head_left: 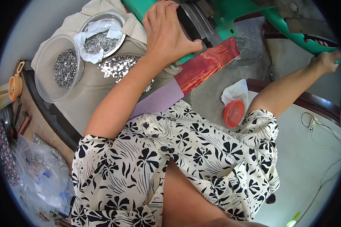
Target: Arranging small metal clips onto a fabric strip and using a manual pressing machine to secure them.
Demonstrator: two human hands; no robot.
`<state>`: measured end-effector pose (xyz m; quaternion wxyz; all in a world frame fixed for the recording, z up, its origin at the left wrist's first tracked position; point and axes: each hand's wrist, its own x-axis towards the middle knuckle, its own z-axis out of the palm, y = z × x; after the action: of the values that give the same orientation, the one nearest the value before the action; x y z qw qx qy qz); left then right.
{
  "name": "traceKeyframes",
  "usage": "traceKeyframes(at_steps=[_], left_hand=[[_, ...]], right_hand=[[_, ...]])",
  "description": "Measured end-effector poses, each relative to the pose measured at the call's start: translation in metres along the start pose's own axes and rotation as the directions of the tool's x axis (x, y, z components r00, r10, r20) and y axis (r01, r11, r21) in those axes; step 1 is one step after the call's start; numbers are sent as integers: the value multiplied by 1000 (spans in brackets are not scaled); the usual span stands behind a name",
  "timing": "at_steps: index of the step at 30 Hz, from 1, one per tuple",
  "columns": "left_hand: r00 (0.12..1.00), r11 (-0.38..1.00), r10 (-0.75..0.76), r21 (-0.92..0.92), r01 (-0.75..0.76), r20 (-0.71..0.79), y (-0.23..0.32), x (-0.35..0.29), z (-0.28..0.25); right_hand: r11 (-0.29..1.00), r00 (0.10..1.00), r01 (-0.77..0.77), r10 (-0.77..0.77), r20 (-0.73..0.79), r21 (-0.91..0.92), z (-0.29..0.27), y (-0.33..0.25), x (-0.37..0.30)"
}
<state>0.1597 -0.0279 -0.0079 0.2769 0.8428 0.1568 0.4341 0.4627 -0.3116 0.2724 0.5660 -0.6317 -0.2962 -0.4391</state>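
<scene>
My left hand (163, 32) is raised at the top centre, against the near edge of a black metal block (197, 22) on a green machine (235, 17). Its thumb stands well apart from the bent fingers, and nothing shows between them; the fingertips are partly hidden. Far to the right, my right hand (327, 62) is closed around the end of a curved green handle (310, 42). Below the block lies a red wood-grained board (208, 66), its near end covered by purple cloth (159, 97).
Left of my left forearm, a clear tub (41, 75) and a metal bowl (119, 39) hold small metal parts. Loose shiny pieces (119, 68) lie on the beige cloth. A red bowl (233, 113) sits by white plastic; plastic bags (45, 174) lie lower left.
</scene>
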Motion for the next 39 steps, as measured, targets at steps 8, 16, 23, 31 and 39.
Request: traceKeyframes(at_steps=[8, 16, 23, 31, 39], left_hand=[[999, 999, -32, 4, 32, -3, 7, 0, 0], [999, 998, -30, -60, 31, 28, 1, -6, -5], [969, 980, -54, -174, 97, 240, 6, 15, -16], [951, 946, -57, -288, 149, 305, 6, 19, -27], [997, 939, -22, -340, 44, 69, 12, -17, -18]], right_hand=[[995, 994, -66, 72, -81, 71, 29, 20, -133], [860, 522, -412, 495, 695, -303, 95, -87, -269], [729, 148, -642, 424, 894, -239, 100, -60, -269], [913, 441, -145, 404, 801, -381, 57, -122, -307], [903, 521, 141, 282, 806, -407, 42, -114, -323]])
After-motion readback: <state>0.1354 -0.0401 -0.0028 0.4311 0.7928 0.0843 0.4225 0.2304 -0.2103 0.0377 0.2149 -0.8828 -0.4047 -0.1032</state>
